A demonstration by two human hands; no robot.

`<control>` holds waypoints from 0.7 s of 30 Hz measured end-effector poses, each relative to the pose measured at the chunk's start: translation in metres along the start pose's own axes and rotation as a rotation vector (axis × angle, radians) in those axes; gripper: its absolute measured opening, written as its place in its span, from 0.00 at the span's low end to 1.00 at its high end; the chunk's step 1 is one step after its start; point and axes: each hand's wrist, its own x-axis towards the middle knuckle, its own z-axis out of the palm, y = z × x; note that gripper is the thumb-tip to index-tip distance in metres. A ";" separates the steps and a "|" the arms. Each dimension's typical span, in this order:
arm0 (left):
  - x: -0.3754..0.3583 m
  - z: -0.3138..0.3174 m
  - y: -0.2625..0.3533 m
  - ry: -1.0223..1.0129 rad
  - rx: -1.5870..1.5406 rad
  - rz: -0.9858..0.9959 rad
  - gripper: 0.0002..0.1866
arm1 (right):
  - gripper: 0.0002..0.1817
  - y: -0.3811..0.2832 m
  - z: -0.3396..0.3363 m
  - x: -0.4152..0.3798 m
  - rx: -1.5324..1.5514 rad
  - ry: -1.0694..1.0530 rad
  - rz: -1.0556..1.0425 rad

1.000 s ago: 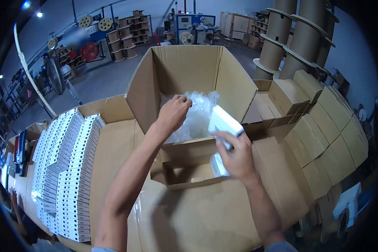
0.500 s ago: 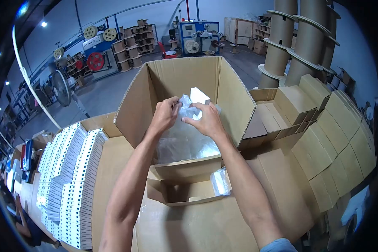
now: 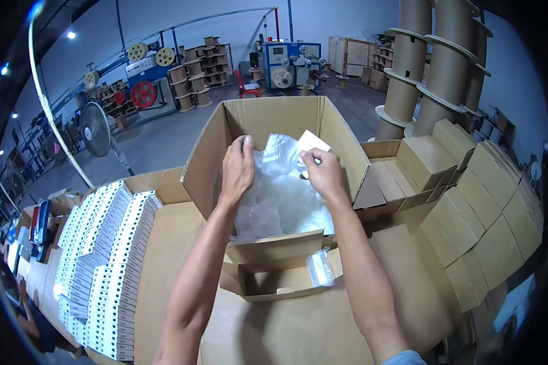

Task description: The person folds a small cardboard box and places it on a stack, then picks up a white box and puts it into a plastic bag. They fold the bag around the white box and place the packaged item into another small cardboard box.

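Observation:
A clear plastic bag [image 3: 280, 148] hangs spread between my hands, over the large open cardboard carton [image 3: 274, 108]. My left hand [image 3: 237, 169] has its fingers curled together at the bag's left side; the exact grip is partly hidden. On the other side, my right hand [image 3: 324, 175] is closed in a pinch, with a small white box [image 3: 313, 142] tilted up behind its fingers. Many clear plastic bags [image 3: 274, 204] fill the carton below. In front stands a narrow open cardboard box [image 3: 268, 298], with a plastic-wrapped white box [image 3: 320, 268] upright at its right end.
Stacked small white boxes [image 3: 112, 274] line the left side of the cardboard-covered table [image 3: 274, 334]. Folded cardboard boxes [image 3: 493, 213] and an open carton [image 3: 383, 176] are at the right. Tall spools [image 3: 402, 91] and a fan [image 3: 95, 128] stand beyond.
My hands have moved apart, and the crumpled plastic bag is now spread out. The white box has shifted right with my right hand. The camera view has tilted slightly up.

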 end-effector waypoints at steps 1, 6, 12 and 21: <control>-0.008 -0.016 0.024 -0.062 -0.080 -0.064 0.30 | 0.14 -0.007 -0.002 -0.006 0.020 0.014 0.000; -0.083 -0.071 0.086 -0.166 -0.060 -0.027 0.20 | 0.16 -0.045 -0.007 -0.073 0.045 0.039 -0.104; -0.184 -0.131 0.087 -0.087 -0.555 -0.220 0.10 | 0.19 -0.062 -0.041 -0.206 0.271 -0.218 -0.019; -0.326 -0.198 0.076 -0.362 -0.439 -0.311 0.07 | 0.12 -0.026 -0.059 -0.386 0.569 -0.385 0.292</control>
